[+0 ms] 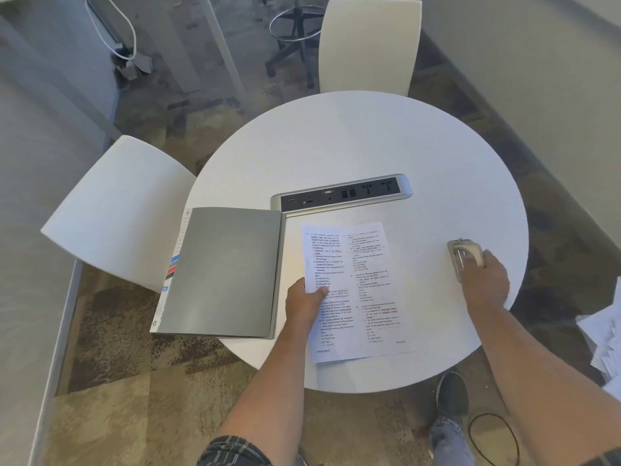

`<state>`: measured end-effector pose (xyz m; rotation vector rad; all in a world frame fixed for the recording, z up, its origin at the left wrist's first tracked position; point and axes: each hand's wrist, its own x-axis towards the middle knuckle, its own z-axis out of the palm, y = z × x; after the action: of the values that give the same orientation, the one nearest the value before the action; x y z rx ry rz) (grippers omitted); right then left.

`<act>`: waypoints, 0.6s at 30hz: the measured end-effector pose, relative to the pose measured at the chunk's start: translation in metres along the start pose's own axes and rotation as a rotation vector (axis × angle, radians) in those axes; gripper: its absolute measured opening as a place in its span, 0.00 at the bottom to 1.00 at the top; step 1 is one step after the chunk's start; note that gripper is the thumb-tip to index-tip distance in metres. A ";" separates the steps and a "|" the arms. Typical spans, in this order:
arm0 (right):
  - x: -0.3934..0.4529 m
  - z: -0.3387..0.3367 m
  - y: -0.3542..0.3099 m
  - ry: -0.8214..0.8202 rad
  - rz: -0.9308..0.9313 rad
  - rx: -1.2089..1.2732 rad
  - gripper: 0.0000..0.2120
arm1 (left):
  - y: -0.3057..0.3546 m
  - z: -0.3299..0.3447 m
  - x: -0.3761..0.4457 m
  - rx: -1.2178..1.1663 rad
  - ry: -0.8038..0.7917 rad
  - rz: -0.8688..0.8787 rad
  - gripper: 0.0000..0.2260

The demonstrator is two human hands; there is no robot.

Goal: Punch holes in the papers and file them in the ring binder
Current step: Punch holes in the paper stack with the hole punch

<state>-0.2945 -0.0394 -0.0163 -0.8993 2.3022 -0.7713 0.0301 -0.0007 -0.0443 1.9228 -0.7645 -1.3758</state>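
Note:
A printed sheet of paper (363, 284) lies on the round white table (353, 142), near its front edge. My left hand (304, 302) pinches the sheet's left edge, thumb on top. A closed grey ring binder (225, 270) lies to the left of the sheet, partly over the table's edge. At the right, my right hand (484, 280) grips a metal hole punch (462, 255) that stands on the table, apart from the sheet.
A grey power and socket strip (342, 193) is set into the table's middle, just behind the binder and paper. White chairs stand at the left (117, 210) and at the back (369, 45). More loose papers (605, 338) lie at the far right, off the table.

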 end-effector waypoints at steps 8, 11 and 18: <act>-0.014 0.007 -0.003 -0.055 -0.052 0.111 0.16 | -0.001 0.001 0.007 -0.048 0.003 -0.039 0.06; -0.020 0.016 -0.009 -0.120 -0.063 0.142 0.13 | -0.001 -0.001 0.008 -0.091 -0.004 -0.062 0.07; -0.036 0.031 -0.016 -0.204 -0.091 0.130 0.10 | -0.002 -0.004 0.011 -0.156 -0.021 -0.096 0.08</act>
<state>-0.2446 -0.0320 -0.0169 -0.9814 2.0227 -0.8176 0.0373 -0.0072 -0.0514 1.8463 -0.5628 -1.4701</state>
